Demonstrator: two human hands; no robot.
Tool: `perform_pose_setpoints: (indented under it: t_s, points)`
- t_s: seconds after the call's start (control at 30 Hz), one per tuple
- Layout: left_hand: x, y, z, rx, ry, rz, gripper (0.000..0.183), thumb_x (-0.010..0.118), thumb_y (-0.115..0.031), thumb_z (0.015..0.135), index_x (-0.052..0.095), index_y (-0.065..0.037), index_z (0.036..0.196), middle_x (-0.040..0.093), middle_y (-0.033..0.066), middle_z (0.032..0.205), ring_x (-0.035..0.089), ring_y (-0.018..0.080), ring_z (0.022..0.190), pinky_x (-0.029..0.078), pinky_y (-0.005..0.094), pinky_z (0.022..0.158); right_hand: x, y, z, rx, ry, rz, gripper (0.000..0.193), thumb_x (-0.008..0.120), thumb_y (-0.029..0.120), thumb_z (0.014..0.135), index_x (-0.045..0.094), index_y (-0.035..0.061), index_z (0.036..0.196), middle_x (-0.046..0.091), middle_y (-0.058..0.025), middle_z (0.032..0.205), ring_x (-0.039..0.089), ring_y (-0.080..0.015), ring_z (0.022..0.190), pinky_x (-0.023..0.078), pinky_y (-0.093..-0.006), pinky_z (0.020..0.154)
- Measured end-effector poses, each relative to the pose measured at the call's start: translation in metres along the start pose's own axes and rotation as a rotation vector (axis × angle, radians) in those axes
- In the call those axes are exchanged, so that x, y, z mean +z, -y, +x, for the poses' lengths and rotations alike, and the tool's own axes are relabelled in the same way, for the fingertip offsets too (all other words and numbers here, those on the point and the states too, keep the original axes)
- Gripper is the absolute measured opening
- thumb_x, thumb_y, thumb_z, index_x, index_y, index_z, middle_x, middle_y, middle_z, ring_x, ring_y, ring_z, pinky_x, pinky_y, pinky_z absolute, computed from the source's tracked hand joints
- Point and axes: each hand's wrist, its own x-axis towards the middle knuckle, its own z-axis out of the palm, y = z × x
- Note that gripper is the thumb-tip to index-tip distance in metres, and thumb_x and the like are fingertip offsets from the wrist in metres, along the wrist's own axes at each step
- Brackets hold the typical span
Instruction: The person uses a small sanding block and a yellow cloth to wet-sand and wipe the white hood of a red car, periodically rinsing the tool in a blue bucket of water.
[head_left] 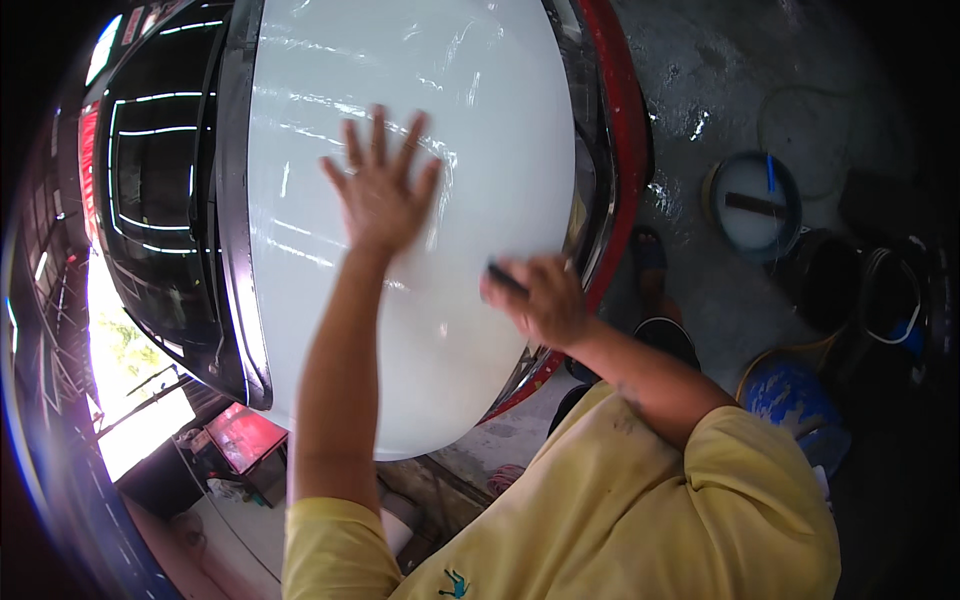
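A car's pale, whitish hood (330,90) spreads out in front of me, glossy with streaks of reflected light. My left hand (385,205) is open over the middle of it, fingers spread wide; it looks laid flat on the surface. Lower and to the right, near the hood's front edge, my right hand (548,300) is closed around a small dark block (507,280). The fingers hide most of the block, and the hand is slightly blurred. Whether the block touches the hood I cannot tell.
The dark windshield (165,190) lies left, the red bumper (628,110) right. On the wet grey floor stands a round tub (755,235) of cloudy liquid with a dark bar across it. Dark buckets (820,280) and a blue-stained round container (795,395) are nearby. A red-topped stand (247,437) sits lower left.
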Motion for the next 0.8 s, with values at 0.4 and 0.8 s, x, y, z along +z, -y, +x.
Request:
perform_pose_setpoints:
  t_s: [0.4,0.8]
  points:
    - [0.059,0.094,-0.393,-0.159,-0.001,-0.138,0.08,0.052,-0.063,0.106,0.035,-0.022,0.173,0.014,0.0182,0.183,0.006,0.0456,0.168,0.003,0.0647,0.132,0.001,-0.046,0.056,0.096,-0.395,-0.243,0.031,0.08,0.032,0.096,0.079,0.0183,0.124,0.077,-0.0057,0.11,0.069,-0.031,0.103,0.053,-0.0436,0.094]
    - [0.094,0.145,-0.473,-0.227,-0.096,-0.225,0.077,0.048,-0.06,0.107,0.033,-0.023,0.174,0.015,0.0187,0.183,0.006,0.0449,0.169,0.002,0.0647,0.132,0.074,0.141,-0.155,-0.067,-0.232,-0.177,0.036,0.081,0.035,0.095,0.075,0.0298,0.13,0.073,-0.0008,0.12,0.067,-0.0246,0.106,0.055,-0.0418,0.087]
